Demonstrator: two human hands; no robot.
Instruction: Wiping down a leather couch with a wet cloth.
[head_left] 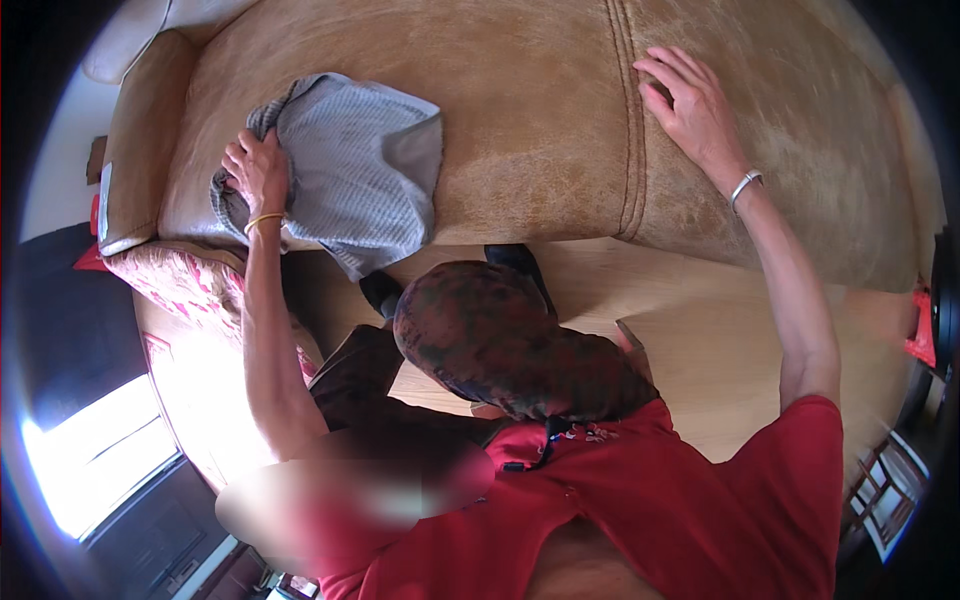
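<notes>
A grey ribbed cloth [365, 150] lies spread and rumpled on the left part of a brown leather sofa [520, 130]. My left hand [257, 175] is closed on the cloth's left edge, its fingers curled into the bunched fabric. On the sofa seat to the right, just past a double-stitched seam [628, 120], my right hand [690, 105] rests or hovers with its fingers stretched out. It holds nothing. Whether its palm touches the leather, I cannot tell.
The sofa's armrest [150, 140] rises at the far left, with a pink-and-white patterned fabric [190, 285] below it. My bent knee [480, 320] stands close to the sofa's front edge, above a light wooden floor [690, 350]. A wooden chair [890, 485] shows at the lower right.
</notes>
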